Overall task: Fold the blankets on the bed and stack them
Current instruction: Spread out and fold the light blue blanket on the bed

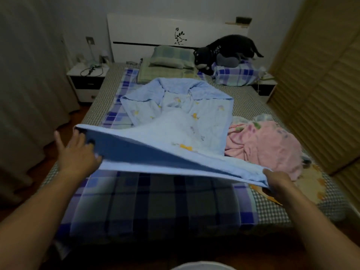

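Observation:
A light blue blanket [175, 121] with small cartoon prints lies across the middle of the bed, its near edge lifted off the mattress. My left hand [78, 152] grips the near left corner, fingers curled over the edge. My right hand [276, 182] pinches the near right corner, lower down. Beside it on the right lies a crumpled pink blanket [272, 145]. A blue plaid sheet [155, 207] covers the near part of the bed under the raised edge.
A green pillow [171, 57], a black plush animal [226, 51] and a plaid folded bundle [235, 75] sit by the white headboard [155, 30]. Nightstands [85, 78] flank the bed. A curtain hangs left, wooden slatted doors [321, 84] stand right.

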